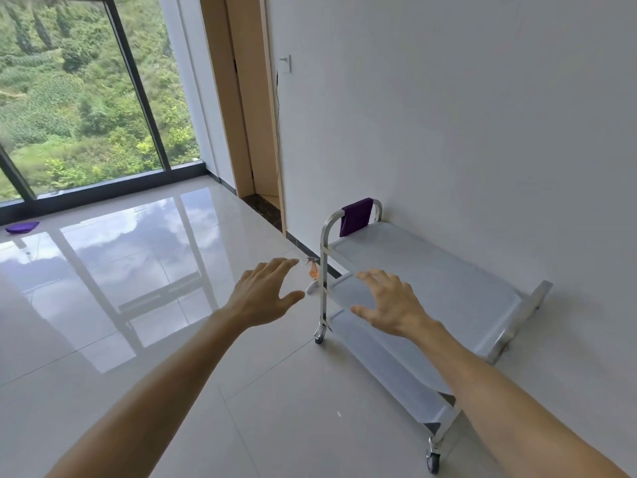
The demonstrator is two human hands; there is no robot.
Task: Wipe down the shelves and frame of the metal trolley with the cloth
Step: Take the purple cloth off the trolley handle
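Observation:
A metal trolley [448,270] with three shelves stands on wheels against the white wall at the right. A purple cloth [356,216] hangs over its far handle bar. My left hand [263,293] is stretched forward over the floor, left of the trolley, fingers spread and holding nothing. My right hand [389,303] hovers in front of the trolley's near side, fingers spread, also empty. Neither hand touches the trolley or the cloth.
A small spray bottle with orange liquid [313,269] stands on the floor by the trolley's far left leg. Another purple cloth [22,227] lies on the glossy tiles near the large window. A wooden door frame [241,98] is beyond the trolley.

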